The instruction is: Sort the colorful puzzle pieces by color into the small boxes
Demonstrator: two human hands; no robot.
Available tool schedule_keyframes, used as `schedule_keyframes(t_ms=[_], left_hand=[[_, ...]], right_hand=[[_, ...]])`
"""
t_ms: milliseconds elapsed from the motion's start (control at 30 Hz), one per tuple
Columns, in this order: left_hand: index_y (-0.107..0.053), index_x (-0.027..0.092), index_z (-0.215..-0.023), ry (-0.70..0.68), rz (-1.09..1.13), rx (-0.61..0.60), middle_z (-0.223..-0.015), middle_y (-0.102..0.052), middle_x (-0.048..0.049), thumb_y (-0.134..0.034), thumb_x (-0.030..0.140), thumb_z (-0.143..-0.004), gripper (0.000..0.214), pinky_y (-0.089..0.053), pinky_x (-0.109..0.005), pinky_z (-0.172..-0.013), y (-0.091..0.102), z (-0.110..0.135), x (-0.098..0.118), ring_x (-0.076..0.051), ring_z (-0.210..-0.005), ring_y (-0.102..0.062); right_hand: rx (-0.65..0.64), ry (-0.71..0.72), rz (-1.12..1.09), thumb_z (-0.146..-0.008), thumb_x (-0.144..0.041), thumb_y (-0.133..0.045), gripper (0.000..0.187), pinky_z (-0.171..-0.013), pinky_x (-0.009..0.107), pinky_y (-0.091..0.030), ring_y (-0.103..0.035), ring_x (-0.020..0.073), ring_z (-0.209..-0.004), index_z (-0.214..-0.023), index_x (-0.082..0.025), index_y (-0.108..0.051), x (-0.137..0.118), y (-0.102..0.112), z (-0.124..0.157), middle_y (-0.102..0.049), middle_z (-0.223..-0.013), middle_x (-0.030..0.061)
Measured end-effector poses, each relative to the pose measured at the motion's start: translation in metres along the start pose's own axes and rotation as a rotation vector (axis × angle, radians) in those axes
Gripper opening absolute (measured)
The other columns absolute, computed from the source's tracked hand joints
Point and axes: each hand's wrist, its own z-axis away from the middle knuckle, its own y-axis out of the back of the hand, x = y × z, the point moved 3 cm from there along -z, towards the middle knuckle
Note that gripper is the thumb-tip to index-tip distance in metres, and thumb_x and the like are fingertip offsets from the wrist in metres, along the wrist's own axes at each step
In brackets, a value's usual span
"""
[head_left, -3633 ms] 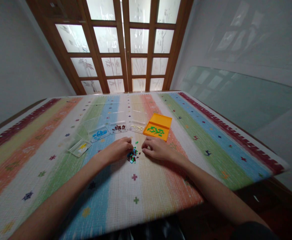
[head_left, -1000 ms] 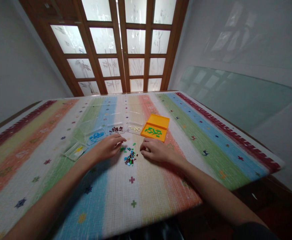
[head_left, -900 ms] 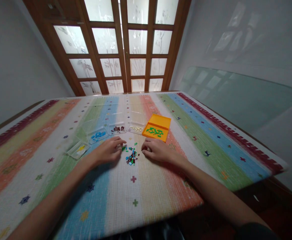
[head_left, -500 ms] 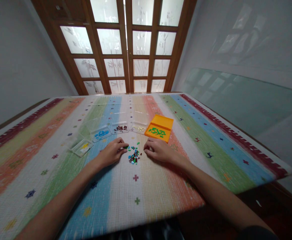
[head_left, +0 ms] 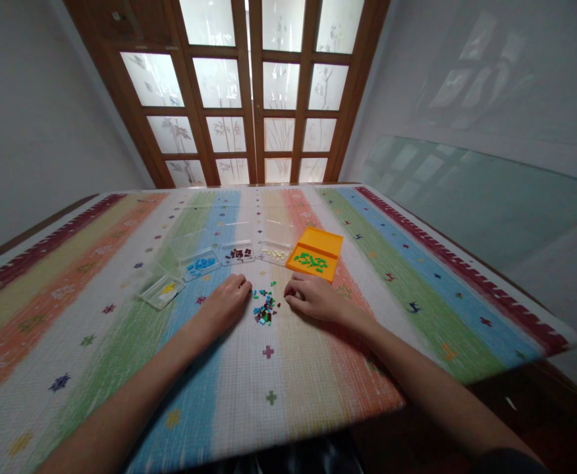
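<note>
A small mixed pile of blue, green, brown and clear building bricks (head_left: 265, 311) lies on the striped tablecloth between my hands. At its left edge rests my left hand (head_left: 226, 301), fingers curled in and closed; whatever they hold is hidden. My right hand (head_left: 312, 296) lies to the right of the pile, just in front of the orange box (head_left: 332, 245). Its fingers are bent and closed, and I cannot see anything in them. Green bricks (head_left: 311, 261) fill the orange box's near half.
Open clear boxes stand in an arc behind the pile: one with yellow pieces (head_left: 168, 289), one with blue bricks (head_left: 201, 264), one with brown bricks (head_left: 238, 253) and one with cream bricks (head_left: 273, 254). The tablecloth (head_left: 269, 375) covers the table up to glazed doors (head_left: 255, 141).
My left hand has turned palm-down and drawn slightly back, its fingers curling in from a spread pinch at the pile's left edge. My right hand stays still.
</note>
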Motion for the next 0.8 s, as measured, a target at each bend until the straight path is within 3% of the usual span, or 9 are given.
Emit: schedule_keyframes(t_ms=[200, 467, 667, 800], left_hand=[[-0.062, 0.014, -0.086, -0.044, -0.163, -0.005, -0.089, -0.062, -0.0143, -0.037, -0.001, -0.088, 0.029, -0.051, -0.038, -0.081, 0.003, -0.002, 0.005, -0.027, -0.087, -0.057], [-0.061, 0.016, -0.082, -0.003, -0.071, 0.017, -0.087, -0.061, -0.0139, -0.038, 0.000, -0.087, 0.029, -0.048, -0.041, -0.081, 0.004, -0.012, 0.002, -0.028, -0.085, -0.056], [-0.061, 0.015, -0.082, -0.028, -0.209, -0.044, -0.086, -0.061, -0.0146, -0.035, -0.001, -0.088, 0.031, -0.047, -0.040, -0.082, 0.006, -0.016, 0.004, -0.028, -0.085, -0.056], [-0.058, 0.016, -0.083, -0.013, -0.162, -0.029, -0.087, -0.061, -0.0123, -0.037, -0.001, -0.087, 0.027, -0.048, -0.038, -0.082, 0.006, -0.024, -0.004, -0.026, -0.087, -0.056]], right_hand=[[0.001, 0.003, 0.015, -0.087, -0.013, -0.058, 0.015, -0.070, 0.028, -0.040, -0.060, 0.0175, -0.082, -0.090, -0.016, -0.072, 0.000, 0.000, 0.001, -0.069, -0.094, 0.0092], [0.003, 0.046, 0.043, -0.089, -0.014, -0.055, 0.017, -0.067, 0.029, -0.037, -0.057, 0.0171, -0.079, -0.094, -0.017, -0.071, 0.001, -0.002, 0.002, -0.067, -0.095, 0.0087], [0.007, 0.059, 0.032, -0.091, -0.015, -0.055, 0.016, -0.068, 0.028, -0.037, -0.057, 0.0165, -0.081, -0.094, -0.016, -0.071, -0.001, -0.002, 0.003, -0.066, -0.096, 0.0084], [0.003, 0.056, 0.052, -0.091, -0.015, -0.053, 0.016, -0.067, 0.028, -0.036, -0.056, 0.0162, -0.080, -0.093, -0.017, -0.069, -0.002, -0.001, 0.003, -0.066, -0.098, 0.0085]])
